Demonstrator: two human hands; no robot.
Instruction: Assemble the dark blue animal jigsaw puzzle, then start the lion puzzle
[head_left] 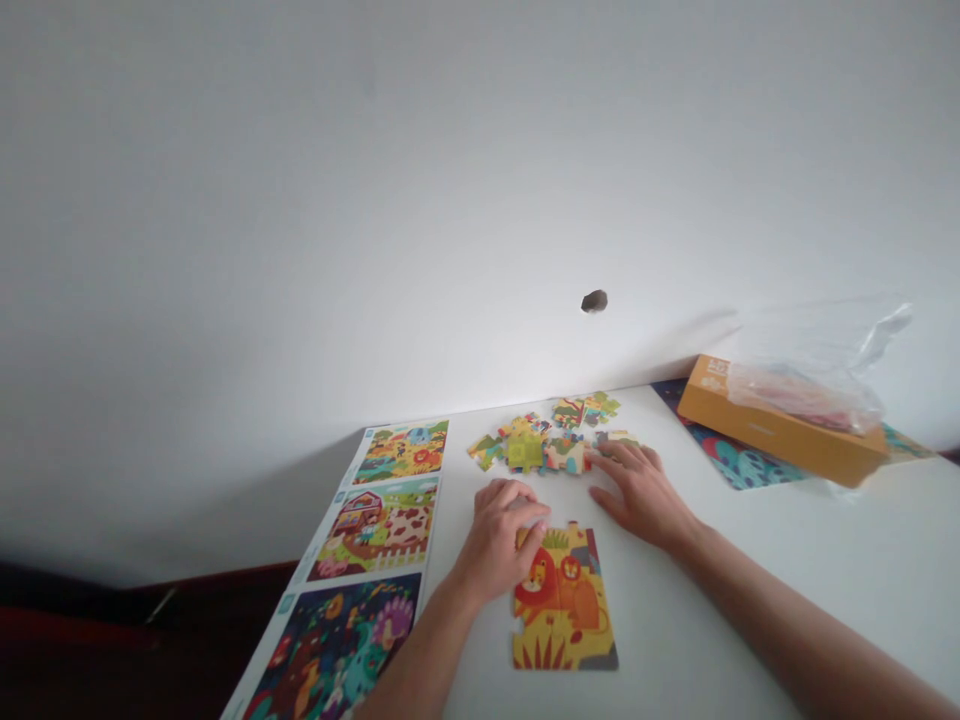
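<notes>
A joined block of jigsaw pieces point(574, 625) showing two lions lies flat on the white table, its left side notched. At its upper left corner rests my left hand point(501, 535), fingers loosely bent and thumb apart over the lion picture, with nothing visible in it. Beyond it is a heap of loose puzzle pieces point(525, 450), some overlapping. My right hand point(637, 490) reaches to the right end of this heap. Its fingertips touch or hover over pieces there, and the thumb is spread away. A piece point(619, 437) behind those fingers is partly hidden.
On the left lies a picture sheet point(375, 527) with three scenes: jungle, farm and dark forest. At the back right an orange box point(780, 430) with a clear plastic bag point(825, 370) sits on a dark illustrated sheet point(739, 462). A wall point(450, 200) with a hole stands behind.
</notes>
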